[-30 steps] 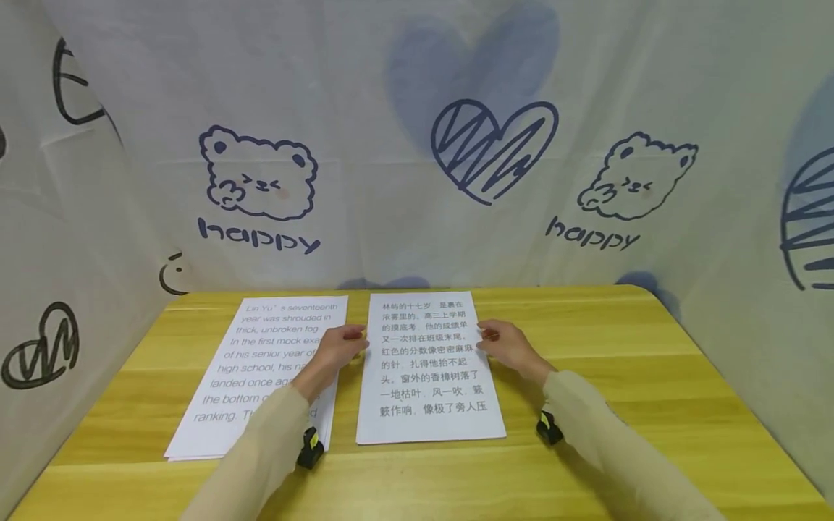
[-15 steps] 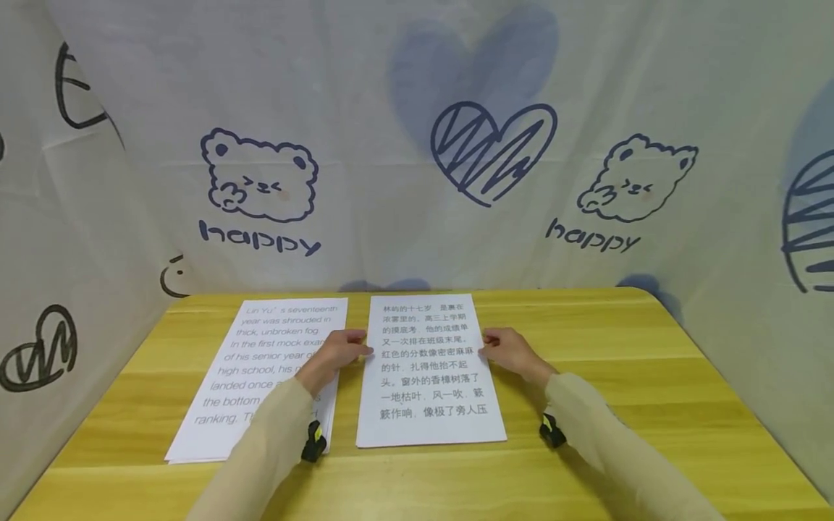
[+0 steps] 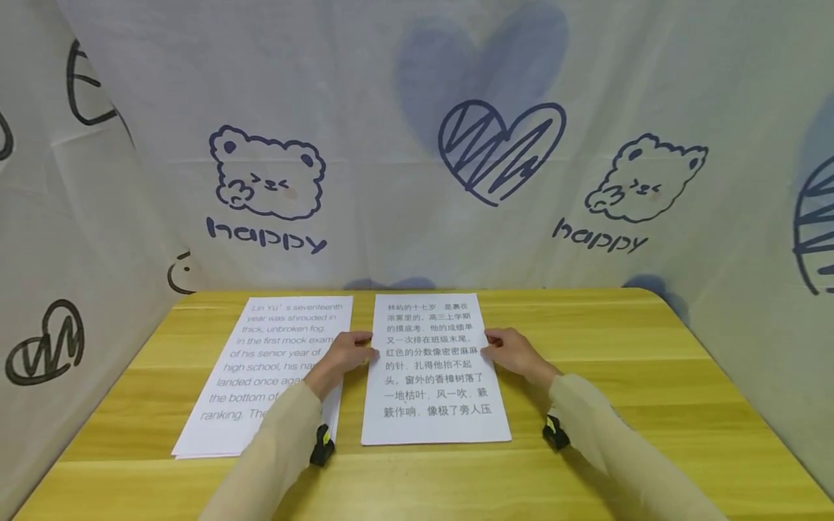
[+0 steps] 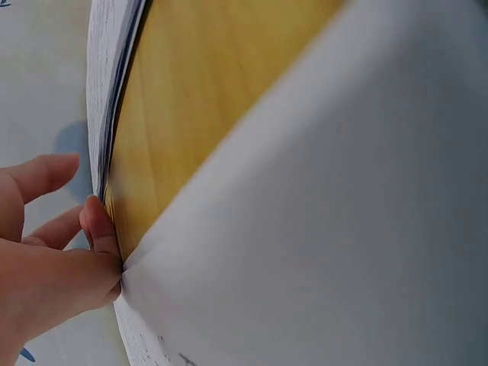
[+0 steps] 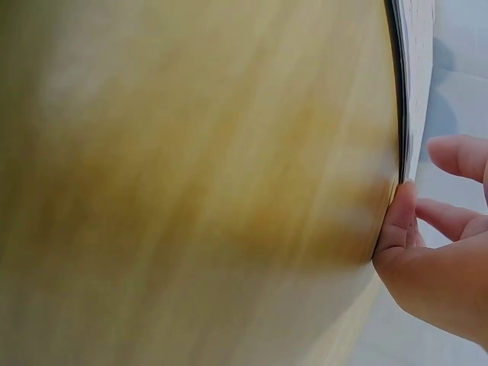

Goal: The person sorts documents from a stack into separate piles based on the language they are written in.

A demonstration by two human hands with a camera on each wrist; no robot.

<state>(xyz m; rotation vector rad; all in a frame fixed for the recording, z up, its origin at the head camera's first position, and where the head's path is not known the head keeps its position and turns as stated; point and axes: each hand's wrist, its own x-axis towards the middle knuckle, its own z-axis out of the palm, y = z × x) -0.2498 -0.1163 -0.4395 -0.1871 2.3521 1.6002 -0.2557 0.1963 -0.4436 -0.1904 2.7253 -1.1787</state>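
Observation:
A stack of white paper printed with Chinese text lies flat on the table, a little right of a second stack printed in English. My left hand is at the stack's left edge, its fingertips touching the side of the sheets. Opposite it, my right hand touches the right edge. In the left wrist view the lower fingers rest against the paper's side while one finger stays raised off it. Similarly, the right wrist view shows fingertips against the layered sheet edges.
The English-printed stack sits on the left, its sheets slightly uneven, partly covered by my left forearm. Under everything is a yellow wood-grain table. A white curtain with bear and heart drawings hangs behind and at both sides.
The fingers of both hands have shifted slightly at the edges of the Chinese-printed stack. The whole scene sits a little further right as the head view turns. Both stacks stay in place.

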